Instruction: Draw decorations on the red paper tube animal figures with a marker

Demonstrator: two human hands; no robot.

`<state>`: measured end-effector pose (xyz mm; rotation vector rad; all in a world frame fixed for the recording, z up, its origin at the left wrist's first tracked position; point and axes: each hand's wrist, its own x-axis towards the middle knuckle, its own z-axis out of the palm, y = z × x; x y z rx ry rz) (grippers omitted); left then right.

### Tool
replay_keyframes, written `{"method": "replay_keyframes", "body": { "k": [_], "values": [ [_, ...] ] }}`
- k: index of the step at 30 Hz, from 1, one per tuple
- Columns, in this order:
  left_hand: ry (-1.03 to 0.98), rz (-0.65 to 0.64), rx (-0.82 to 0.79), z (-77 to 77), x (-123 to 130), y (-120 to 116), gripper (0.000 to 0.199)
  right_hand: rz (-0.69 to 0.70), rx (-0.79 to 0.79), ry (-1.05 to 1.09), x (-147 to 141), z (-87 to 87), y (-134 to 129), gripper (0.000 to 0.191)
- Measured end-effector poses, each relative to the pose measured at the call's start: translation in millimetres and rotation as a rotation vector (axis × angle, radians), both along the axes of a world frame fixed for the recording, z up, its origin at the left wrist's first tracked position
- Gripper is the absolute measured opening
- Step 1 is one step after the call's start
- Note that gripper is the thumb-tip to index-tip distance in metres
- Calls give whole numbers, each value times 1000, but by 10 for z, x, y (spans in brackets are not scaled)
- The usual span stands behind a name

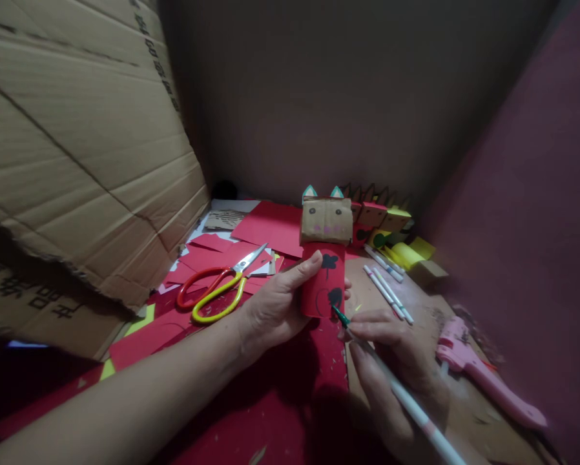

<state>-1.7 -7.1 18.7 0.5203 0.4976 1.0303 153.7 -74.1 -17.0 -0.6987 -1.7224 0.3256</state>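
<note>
Left hand (280, 303): fingers closed round red paper body (312, 284), steadying it; right fingers (374, 329) pinch green-tipped white marker (411, 403) for control.

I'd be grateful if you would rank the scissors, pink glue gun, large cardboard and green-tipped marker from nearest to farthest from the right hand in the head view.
From the right hand:
1. Green-tipped marker, held in it
2. Pink glue gun, to its right
3. Scissors, beyond the left forearm
4. Large cardboard, far left
</note>
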Motion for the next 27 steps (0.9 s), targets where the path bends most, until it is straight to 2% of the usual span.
{"method": "replay_keyframes", "body": {
  "k": [5,13,20,27],
  "values": [
    [-2,-11,6,3,-8,4,36,-21,-19,83,-19,-7,-5,29],
    [3,14,0,7,4,6,33,-13,-15,29,9,1,-19,28],
    [11,12,9,28,2,0,38,-7,-22,5,20,-27,-20,29],
    [2,-5,22,10,-4,13,36,-16,-21,90,-17,-19,-19,30]
  ]
}}
